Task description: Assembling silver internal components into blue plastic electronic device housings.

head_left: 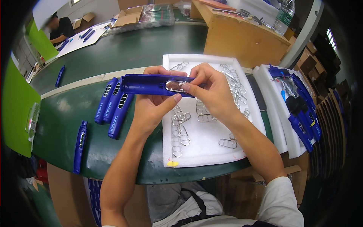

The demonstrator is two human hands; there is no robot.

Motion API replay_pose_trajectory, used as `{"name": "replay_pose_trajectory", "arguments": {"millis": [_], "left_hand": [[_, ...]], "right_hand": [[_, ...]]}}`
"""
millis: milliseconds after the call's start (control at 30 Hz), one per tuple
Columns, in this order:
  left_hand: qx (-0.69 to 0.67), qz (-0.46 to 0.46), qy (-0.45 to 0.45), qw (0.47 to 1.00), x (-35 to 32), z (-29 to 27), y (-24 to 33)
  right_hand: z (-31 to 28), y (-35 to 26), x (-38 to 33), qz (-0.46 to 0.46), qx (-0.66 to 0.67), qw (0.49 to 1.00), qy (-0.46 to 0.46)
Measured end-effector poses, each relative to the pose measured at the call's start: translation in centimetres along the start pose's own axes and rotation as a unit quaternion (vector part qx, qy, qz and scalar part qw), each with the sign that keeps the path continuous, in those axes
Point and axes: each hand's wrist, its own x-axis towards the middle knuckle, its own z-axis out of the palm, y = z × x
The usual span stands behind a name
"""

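Note:
My left hand (151, 108) is closed around a long blue plastic shell (141, 84), held level above the bench with its hollow side facing me. At the shell's right end, the fingers of my right hand (213, 89) pinch a shiny oval trim piece (174, 86) that sits at the shell's slot. Whether the trim is fully seated I cannot tell. Below my hands, many loose chrome trim pieces (177, 142) with ladder-like bars lie on a white foam tray (204, 153).
Several blue shells (120, 115) with trims lie left of my hands, another blue shell (80, 147) nearer me. More blue parts fill a foam tray (270, 109) at right. A wooden box (242, 41) and a plastic bottle (284, 17) stand behind. Another person (62, 28) sits far left.

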Motion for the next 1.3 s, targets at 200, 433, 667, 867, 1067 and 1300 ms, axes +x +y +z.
{"name": "replay_pose_trajectory", "arguments": {"millis": [200,433,667,867,1067,1300], "left_hand": [[-0.033,-0.022,0.102,0.994,-0.6,1.0,-0.8],[0.053,-0.040,0.178,0.982,-0.5,0.7,-0.7],[0.075,-0.031,0.159,0.984,-0.6,0.6,-0.9],[0.095,-0.024,0.162,0.982,-0.8,1.1,-0.8],[0.142,-0.041,0.148,0.978,-0.6,0.7,-0.4],[0.101,-0.001,0.178,0.979,-0.2,1.0,-0.1]], "right_hand": [[1.2,-0.5,-0.3,-0.019,0.044,0.998,0.029],[1.3,-0.4,-0.2,-0.023,0.019,0.999,-0.023],[1.1,-0.7,-0.1,0.026,0.055,0.997,-0.043],[1.1,-1.1,-0.3,0.073,0.072,0.994,-0.035],[1.0,-1.3,-0.3,0.093,0.050,0.993,-0.050],[1.6,-0.3,0.2,0.024,0.072,0.997,-0.020]]}}
